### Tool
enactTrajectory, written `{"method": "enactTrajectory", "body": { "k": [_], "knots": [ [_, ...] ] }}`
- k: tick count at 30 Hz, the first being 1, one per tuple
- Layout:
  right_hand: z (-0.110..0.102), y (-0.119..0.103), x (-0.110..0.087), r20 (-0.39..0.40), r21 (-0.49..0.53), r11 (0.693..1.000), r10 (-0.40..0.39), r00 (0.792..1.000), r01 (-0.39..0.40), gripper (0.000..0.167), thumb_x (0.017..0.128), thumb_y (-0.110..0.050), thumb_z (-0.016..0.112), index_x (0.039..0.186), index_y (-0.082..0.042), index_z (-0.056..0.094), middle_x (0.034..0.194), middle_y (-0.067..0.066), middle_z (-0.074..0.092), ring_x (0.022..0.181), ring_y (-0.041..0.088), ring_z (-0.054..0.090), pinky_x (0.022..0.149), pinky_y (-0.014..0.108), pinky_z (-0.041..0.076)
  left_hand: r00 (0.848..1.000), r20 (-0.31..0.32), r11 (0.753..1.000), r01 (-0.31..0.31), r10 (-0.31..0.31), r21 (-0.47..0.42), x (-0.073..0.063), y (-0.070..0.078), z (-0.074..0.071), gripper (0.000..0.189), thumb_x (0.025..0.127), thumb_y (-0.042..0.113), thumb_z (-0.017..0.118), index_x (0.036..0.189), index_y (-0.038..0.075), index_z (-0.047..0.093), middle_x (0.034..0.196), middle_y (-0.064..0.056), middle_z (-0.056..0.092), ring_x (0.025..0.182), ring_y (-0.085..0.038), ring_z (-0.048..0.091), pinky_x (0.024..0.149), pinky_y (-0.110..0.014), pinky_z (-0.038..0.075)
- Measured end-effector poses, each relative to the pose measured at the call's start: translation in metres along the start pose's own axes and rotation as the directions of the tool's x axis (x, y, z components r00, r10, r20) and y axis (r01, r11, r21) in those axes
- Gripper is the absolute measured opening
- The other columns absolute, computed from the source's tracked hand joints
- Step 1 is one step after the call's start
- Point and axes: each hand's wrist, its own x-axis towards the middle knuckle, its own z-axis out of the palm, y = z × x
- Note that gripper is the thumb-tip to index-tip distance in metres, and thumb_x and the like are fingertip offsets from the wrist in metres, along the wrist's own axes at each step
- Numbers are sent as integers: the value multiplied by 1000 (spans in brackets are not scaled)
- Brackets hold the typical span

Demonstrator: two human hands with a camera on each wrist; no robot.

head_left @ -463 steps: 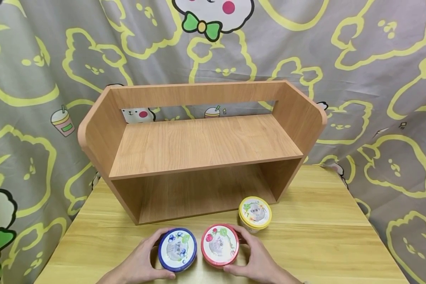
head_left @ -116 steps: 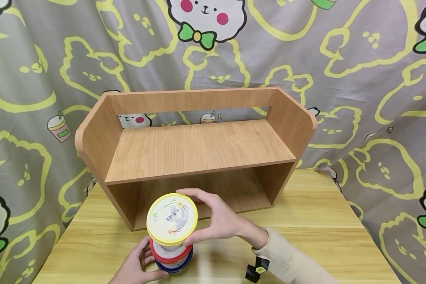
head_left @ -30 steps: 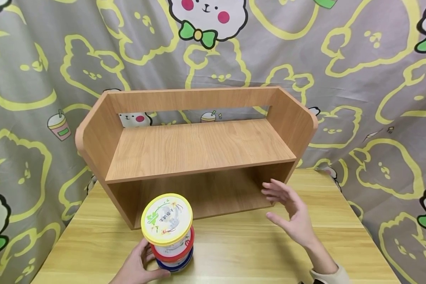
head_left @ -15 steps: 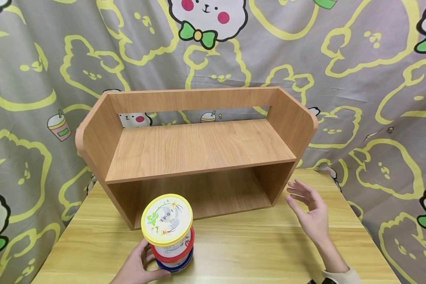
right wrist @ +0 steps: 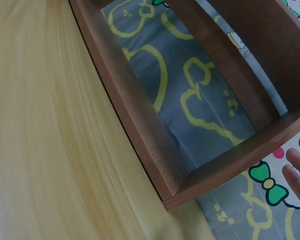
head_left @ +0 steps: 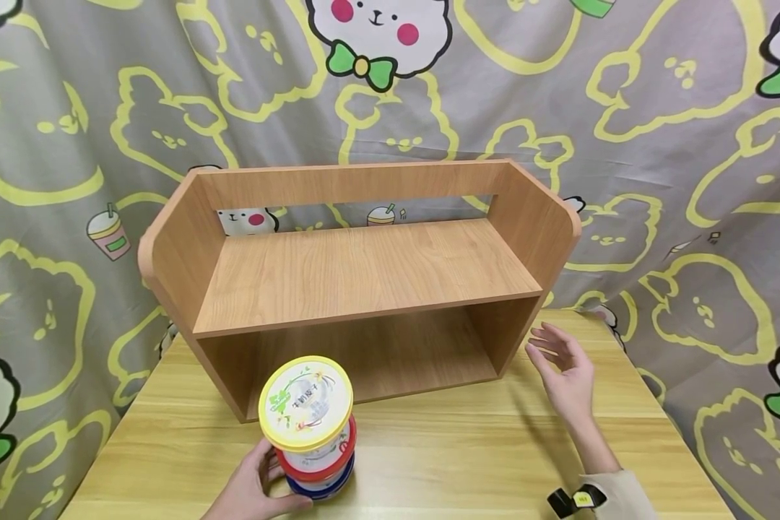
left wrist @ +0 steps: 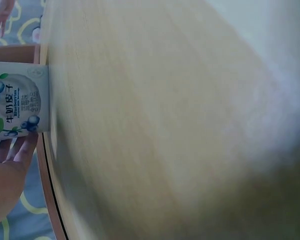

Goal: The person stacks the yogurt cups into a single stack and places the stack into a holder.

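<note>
Gripping low, prob. for steadiness, L hand (head_left: 250, 485) curled round the round blue-rimmed white tub (head_left: 328, 490), lower centre-left of frame; round red-rimmed white tub (head_left: 323, 466) & round yellow-rimmed white tub (head_left: 306, 403) sat atop. R hand (head_left: 567, 372), centre-right, loose-fingered, held nothing.

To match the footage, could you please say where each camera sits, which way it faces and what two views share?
Head: on the head, facing forward and down at the wooden shelf and stacked tubs; the left hand, right hand and right sleeve show.
Left wrist: on that wrist, facing the tabletop with the blueberry tub at one edge; both hands show partly.
Right wrist: on that wrist, facing the tabletop and shelf; part of the right hand shows.
Head and right wrist share the shelf and right hand.
</note>
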Motion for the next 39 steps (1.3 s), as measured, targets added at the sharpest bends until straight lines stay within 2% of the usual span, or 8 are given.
{"method": "enactTrajectory", "body": {
  "k": [3,9,11,15,17,22,34,39],
  "knots": [
    [3,5,2,-10,-16,999,31,999,-31,45,87,20,70,131,16,61,112,-6,80,95,1,76,83,12,60,1000,0,1000,3,-3,2,0,0,0,102,82,23,92,160,6,29,157,-23,49,142,-41,54,111,-35,57],
    [8,13,4,-30,-69,994,83,996,-85,43,88,18,72,130,14,63,105,-17,77,91,-5,74,81,11,60,1000,8,1000,12,-12,-1,-1,1,0,102,81,22,93,160,6,31,158,-22,49,143,-40,53,102,-16,55],
    [10,15,5,-32,-83,992,92,995,-94,42,88,18,72,128,14,64,103,-19,76,90,-6,73,80,11,59,1000,7,1000,15,-15,9,-1,1,0,102,80,23,93,160,7,32,158,-21,50,144,-40,53,107,-21,55],
    [12,16,7,-36,-102,990,99,994,-102,37,88,16,73,124,12,67,100,-21,74,87,-7,71,79,9,59,1000,-1,999,16,-16,45,-1,1,1,101,80,28,94,160,8,34,157,-19,52,142,-39,55,116,-48,53],
    [13,17,7,-40,-111,989,98,994,-102,35,87,15,75,122,12,68,99,-22,73,86,-7,71,78,8,58,1000,-2,999,14,-14,43,-1,1,1,102,80,28,94,160,8,34,157,-19,52,142,-39,55,116,-49,53],
    [15,20,9,-49,-125,987,92,995,-97,34,86,15,76,119,14,67,97,-23,71,83,-8,69,76,7,57,1000,4,1000,0,0,13,-1,2,1,101,80,24,94,159,7,33,157,-21,50,142,-39,55,111,-35,57],
    [15,21,10,-52,-143,985,93,994,-100,32,88,13,75,119,11,68,93,-24,70,82,-9,68,75,6,56,999,4,999,-46,46,2,-1,4,3,99,82,18,92,160,7,33,157,-23,49,143,-42,54,104,-18,56],
    [15,22,11,-50,-138,986,86,995,-92,33,87,15,75,119,13,67,94,-24,70,82,-8,68,76,6,55,996,16,996,-83,83,-11,-1,8,5,97,83,16,90,160,6,31,156,-23,49,136,-27,62,102,-13,54]
  ]
}}
